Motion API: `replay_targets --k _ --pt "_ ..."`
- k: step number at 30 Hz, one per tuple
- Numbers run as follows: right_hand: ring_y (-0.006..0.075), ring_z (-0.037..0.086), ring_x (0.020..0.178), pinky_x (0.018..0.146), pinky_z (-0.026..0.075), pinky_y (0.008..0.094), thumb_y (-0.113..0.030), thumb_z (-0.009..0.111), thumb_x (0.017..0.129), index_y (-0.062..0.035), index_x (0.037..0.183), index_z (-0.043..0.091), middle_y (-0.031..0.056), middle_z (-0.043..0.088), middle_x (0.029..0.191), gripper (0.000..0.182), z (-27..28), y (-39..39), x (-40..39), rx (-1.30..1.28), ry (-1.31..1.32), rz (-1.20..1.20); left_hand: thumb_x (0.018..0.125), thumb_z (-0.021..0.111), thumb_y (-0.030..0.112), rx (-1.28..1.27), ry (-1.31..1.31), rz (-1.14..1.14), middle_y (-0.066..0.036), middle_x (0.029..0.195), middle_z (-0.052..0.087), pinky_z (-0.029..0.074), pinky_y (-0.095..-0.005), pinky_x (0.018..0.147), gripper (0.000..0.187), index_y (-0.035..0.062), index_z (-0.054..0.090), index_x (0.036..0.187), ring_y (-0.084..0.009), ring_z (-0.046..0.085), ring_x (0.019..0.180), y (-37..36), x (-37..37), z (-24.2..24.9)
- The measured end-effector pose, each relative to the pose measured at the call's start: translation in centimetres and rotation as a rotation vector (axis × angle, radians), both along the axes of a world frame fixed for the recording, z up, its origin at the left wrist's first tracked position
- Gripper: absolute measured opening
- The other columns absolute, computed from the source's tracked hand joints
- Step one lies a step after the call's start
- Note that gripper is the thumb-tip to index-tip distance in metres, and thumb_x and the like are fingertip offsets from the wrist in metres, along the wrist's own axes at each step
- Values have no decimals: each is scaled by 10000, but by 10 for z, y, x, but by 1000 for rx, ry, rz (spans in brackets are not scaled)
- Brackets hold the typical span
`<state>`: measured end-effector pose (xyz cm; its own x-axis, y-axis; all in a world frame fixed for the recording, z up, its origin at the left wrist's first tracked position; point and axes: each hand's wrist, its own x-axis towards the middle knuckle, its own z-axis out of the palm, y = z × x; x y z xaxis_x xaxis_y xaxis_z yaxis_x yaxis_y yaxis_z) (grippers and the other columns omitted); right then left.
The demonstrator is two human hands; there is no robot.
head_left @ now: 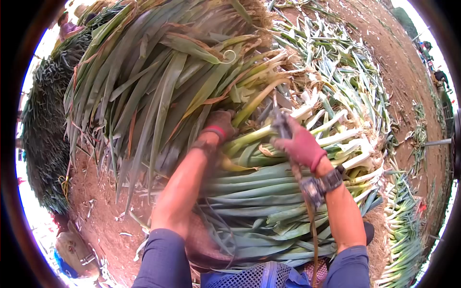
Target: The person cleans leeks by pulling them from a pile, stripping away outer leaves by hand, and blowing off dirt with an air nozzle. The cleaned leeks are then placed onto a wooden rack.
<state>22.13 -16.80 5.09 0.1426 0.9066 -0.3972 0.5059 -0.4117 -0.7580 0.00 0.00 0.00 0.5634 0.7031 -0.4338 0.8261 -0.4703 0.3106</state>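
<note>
could barely make out the left hand, gloved in dusky pink and blurred, with its fingertips lost among leaves and stems. could not resolve the shape of the dark tool either, blurred towards its tip. lost the corners of the scene to the black rim of the lens. could not tell the opening of the left fingers, nor anything in their grip; placed them only beside the yellow-green stems of the upper leek heap. saw the right hand, in a pink glove, curled narrowly around the dark tool, near a pale green leek; could not judge any contact between the two. traced a brown cord from below that hand past a dark wristwatch towards the lower edge. found more leeks lying crosswise between the forearms, white bases to the right. saw bare reddish-brown soil with scattered scraps, a dark leafy stack at far left, loose leaves strewn beyond the heap, and a row of leeks at lower right. noticed a person at upper left, partly hidden, and small, unclear people near the right edge.
</note>
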Motion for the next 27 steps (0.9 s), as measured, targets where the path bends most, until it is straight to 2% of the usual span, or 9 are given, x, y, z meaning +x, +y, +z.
replay_targets --k 2,7,9,10,12,15,17,20,27 --pt "388 687 1269 1079 527 369 -427 833 854 70 1652 290 351 661 1364 1086 1 15 10 -75 -157 -126 774 877 356 -47 -16 24 -215 1318 724 532 -457 1063 688 98 693 1384 -388 692 1214 3 0 -2" --pt "398 698 1220 1066 529 385 -453 813 875 111 1631 299 342 665 1361 1074 9 -16 -5 -21 -123 -84 772 874 340 -113 -12 75 -210 1333 722 534 -442 1068 688 90 690 1386 -376 692 1231 -6 0 2" --pt "376 704 1205 1070 523 374 -470 812 877 81 1613 366 318 687 1324 1021 17 -36 -25 42 317 91 768 876 335 -142 -5 118 -212 1338 720 537 -438 1069 694 88 688 1389 -373 693 1236 -5 -2 4" --pt "376 704 1205 1070 523 374 -470 812 877 81 1613 366 318 687 1324 1021 16 -46 -34 40 321 94 760 886 321 -94 -53 137 -216 1342 719 538 -437 1072 707 77 684 1392 -374 693 1238 -6 -4 -5" --pt "346 717 1142 1045 527 351 -460 821 871 15 1593 426 272 716 1252 950 16 -58 -48 103 51 220 752 896 307 -38 -101 155 -220 1345 718 539 -437 1075 720 66 681 1396 -375 693 1241 -6 -8 -21" --pt "349 728 1113 1012 540 372 -438 825 858 -12 1594 432 264 728 1208 937 33 -27 -45 -124 130 134 732 917 285 37 -249 209 -234 1331 720 541 -444 1075 757 42 670 1405 -392 698 1223 -7 -14 -29" --pt "389 734 1132 990 550 418 -430 815 850 22 1616 387 296 728 1219 987 20 -15 -36 -105 152 82 721 932 276 10 -251 239 -249 1334 714 534 -443 1086 779 31 666 1410 -396 690 1235 -11 -12 -19" --pt "460 708 1155 1003 549 447 -447 808 835 59 1631 338 349 709 1233 1054 -4 1 -17 -45 -168 9 784 895 215 3 -142 237 -234 1411 667 533 -436 1118 802 73 582 1509 -385 660 1294 -15 -6 -9" --pt "457 713 1149 1005 550 445 -462 808 846 66 1634 329 350 710 1237 1063 -12 6 -2 -17 -210 -28 831 837 219 71 6 152 -239 1456 582 544 -468 1100 669 120 575 1438 -422 636 1300 -20 0 -9"
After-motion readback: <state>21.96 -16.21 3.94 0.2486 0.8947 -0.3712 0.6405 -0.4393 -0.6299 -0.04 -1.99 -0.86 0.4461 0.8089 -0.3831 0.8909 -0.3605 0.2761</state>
